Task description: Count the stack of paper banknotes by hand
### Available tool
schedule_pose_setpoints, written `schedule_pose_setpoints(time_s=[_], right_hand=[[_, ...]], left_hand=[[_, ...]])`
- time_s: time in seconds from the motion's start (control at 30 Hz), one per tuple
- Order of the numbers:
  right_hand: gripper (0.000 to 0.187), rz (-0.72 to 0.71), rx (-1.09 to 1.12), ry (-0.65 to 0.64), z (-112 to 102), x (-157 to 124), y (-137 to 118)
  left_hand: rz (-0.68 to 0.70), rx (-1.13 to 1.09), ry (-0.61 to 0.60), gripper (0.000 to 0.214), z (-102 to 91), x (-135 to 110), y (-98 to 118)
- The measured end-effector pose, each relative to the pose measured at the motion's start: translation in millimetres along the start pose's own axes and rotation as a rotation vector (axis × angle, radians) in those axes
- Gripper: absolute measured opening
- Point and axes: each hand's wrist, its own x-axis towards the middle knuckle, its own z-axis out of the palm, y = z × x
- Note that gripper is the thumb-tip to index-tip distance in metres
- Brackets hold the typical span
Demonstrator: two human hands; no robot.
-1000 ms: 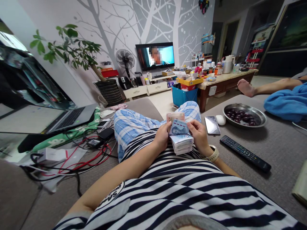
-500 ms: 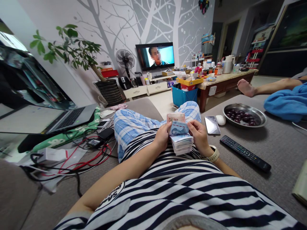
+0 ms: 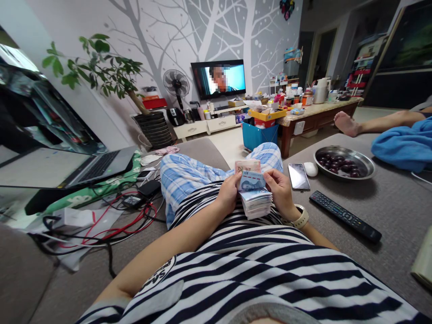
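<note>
A thick stack of banknotes [image 3: 257, 204] is folded over in front of my belly, its cut edges towards me. My left hand [image 3: 228, 194] is closed on the stack's left side, thumb on top. The thumb and fingers of my right hand [image 3: 277, 188] pinch the right edge of a blue banknote [image 3: 252, 181] that stands up from the stack. Behind it, a reddish banknote [image 3: 248, 166] shows its upper part. My fingers under the stack are hidden. A pale watch [image 3: 299, 217] is on my right wrist.
To my right lie a phone [image 3: 299, 176], a white mouse [image 3: 310, 169], a remote control [image 3: 344, 216] and a metal bowl [image 3: 369, 173] of dark round fruit. Another person's foot [image 3: 347, 124] rests beyond. On my left are a laptop [image 3: 101, 166] and tangled cables [image 3: 135, 222].
Both hands stay almost where they were, still on the banknotes. The blue note has shifted very slightly. The picture on the television differs a little.
</note>
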Motion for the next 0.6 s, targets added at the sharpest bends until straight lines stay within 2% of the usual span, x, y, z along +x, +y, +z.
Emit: schedule_pose_setpoints(time_s=[0.6], right_hand=[[0.040, -0.004, 0.054, -0.019, 0.3, -2.1, -0.4]], left_hand=[[0.015, 0.020, -0.022, 0.027, -0.3, -0.9, -0.1]])
